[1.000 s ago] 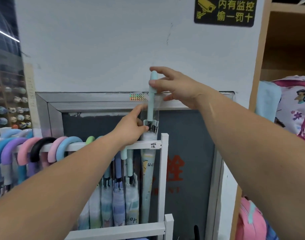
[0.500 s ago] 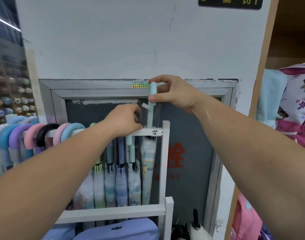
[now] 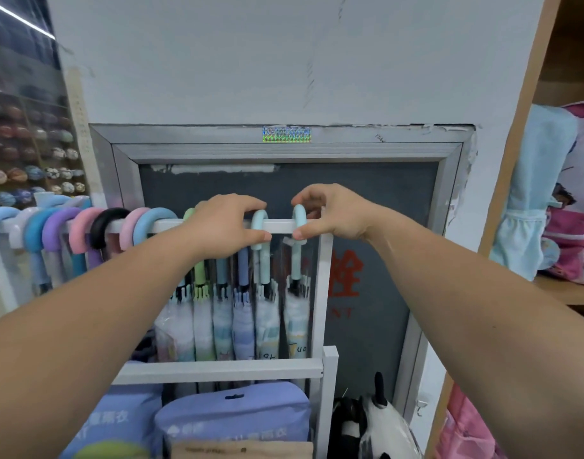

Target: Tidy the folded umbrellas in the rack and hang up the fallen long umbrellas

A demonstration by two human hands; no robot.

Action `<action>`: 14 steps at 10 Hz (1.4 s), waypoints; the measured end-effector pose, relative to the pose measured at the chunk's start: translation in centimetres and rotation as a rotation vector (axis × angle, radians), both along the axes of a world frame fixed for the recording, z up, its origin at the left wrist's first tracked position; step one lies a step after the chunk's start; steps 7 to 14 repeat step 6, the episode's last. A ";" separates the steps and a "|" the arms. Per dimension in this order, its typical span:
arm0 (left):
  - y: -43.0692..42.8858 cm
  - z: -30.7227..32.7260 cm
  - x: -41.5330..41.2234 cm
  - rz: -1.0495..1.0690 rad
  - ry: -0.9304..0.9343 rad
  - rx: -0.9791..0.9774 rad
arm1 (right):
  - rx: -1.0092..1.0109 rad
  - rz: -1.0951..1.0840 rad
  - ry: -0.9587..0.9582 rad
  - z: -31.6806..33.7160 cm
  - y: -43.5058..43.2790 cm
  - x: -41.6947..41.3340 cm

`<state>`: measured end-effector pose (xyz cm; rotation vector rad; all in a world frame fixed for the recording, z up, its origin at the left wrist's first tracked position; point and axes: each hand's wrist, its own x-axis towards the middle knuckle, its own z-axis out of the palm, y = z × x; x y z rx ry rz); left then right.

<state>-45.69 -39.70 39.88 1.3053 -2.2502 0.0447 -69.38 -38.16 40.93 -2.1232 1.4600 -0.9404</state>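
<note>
- Your long umbrellas (image 3: 295, 293) hang by hooked handles on the rack's top rail (image 3: 280, 225).
- Packaged raincoats (image 3: 231, 419) sit below the lower rail (image 3: 217, 371).

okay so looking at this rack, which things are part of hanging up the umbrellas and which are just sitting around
Part of the job:
- mint crook-handled umbrella, hooked on the rail, right hand pinching it
- neighbouring mint handle under the left hand
- white top rail

Just sitting around:
- purple packets below
- black-and-white bag
- blue cloth on the shelf

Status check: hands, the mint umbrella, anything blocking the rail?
Right hand pinching mint umbrella handle, hooked over rail. Left hand gripping rail beside neighbouring hook. Nothing blocking.
</note>
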 end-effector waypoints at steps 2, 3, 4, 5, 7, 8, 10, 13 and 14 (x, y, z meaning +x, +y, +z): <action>1.3 -0.7 -0.4 0.101 -0.099 -0.053 | -0.049 -0.043 0.299 0.9 1.2 0.4; 2.4 -1.2 -0.5 0.133 -0.097 -0.038 | -0.115 -0.085 0.298 0.4 2.4 0.3; 4.1 -1.2 0.0 0.170 -0.090 -0.073 | -0.202 -0.147 0.320 -0.1 4.1 -0.2; 6.5 -1.3 1.0 0.188 -0.084 -0.099 | -0.279 -0.231 0.350 -0.5 7.0 -0.1; 8.7 -0.9 2.4 0.185 -0.104 -0.139 | -0.320 -0.316 0.390 -0.6 10.2 0.4; 8.7 -0.9 2.4 0.185 -0.104 -0.139 | -0.320 -0.316 0.390 -0.6 10.2 0.4; 8.7 -0.9 2.4 0.185 -0.104 -0.139 | -0.320 -0.316 0.390 -0.6 10.2 0.4; 8.7 -0.9 2.4 0.185 -0.104 -0.139 | -0.320 -0.316 0.390 -0.6 10.2 0.4; 8.7 -0.9 2.4 0.185 -0.104 -0.139 | -0.320 -0.316 0.390 -0.6 10.2 0.4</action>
